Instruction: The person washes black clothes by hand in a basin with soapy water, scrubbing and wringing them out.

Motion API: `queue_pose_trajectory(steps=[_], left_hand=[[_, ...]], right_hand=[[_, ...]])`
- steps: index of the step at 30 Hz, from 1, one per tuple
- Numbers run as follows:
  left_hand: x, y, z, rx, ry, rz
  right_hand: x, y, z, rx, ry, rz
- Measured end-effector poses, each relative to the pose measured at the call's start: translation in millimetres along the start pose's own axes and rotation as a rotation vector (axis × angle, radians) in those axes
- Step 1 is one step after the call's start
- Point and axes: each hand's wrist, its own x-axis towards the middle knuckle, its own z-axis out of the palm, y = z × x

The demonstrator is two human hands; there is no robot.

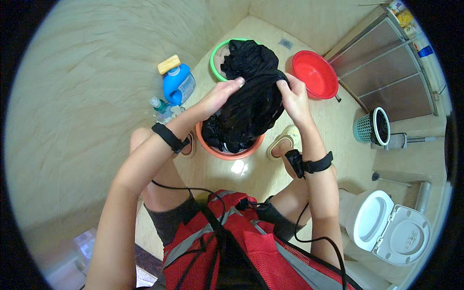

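Both my hands hold a wet-looking black cloth garment (250, 105) stretched between them. My left hand (223, 95) pinches its left side, thumb on top. My right hand (295, 96) grips a gathered edge at the right. The cloth's lower part lies in an orange plastic basin (232, 157) between my feet, where more black fabric and a bit of something white show. Its upper part lies over a green-rimmed basin (214, 67) just beyond, which holds greyish contents. Most of both basins is hidden beneath the cloth.
A red basin (314, 74) stands at the upper right. Left of the basins are a blue detergent jug (177, 85) with a yellow bar (169, 64) on top and a spray bottle (161, 106). A lined wastebasket (362, 129) and a toilet (371, 217) are at the right; walls close in around.
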Motion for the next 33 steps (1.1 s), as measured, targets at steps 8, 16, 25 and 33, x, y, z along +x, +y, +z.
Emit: queue_pose_trajectory(steps=[8,16,25,33], left_hand=[[30.2,-17.0,-8.8,0.882,-0.013,0.269],[38.1,13.9,-53.4,1.272,0.356,0.272],[31.0,16.0,-48.0,1.304,0.455,0.447],[37.7,30.9,-57.6,-0.327,-0.059,0.031]], right_hand=[[16.3,41.8,28.8,0.598,-0.097,0.542],[19.5,32.0,17.8,0.031,-0.327,0.166],[27.8,77.2,6.3,-1.168,0.007,-0.118],[7.1,129.3,14.2,-1.172,-0.178,0.203]])
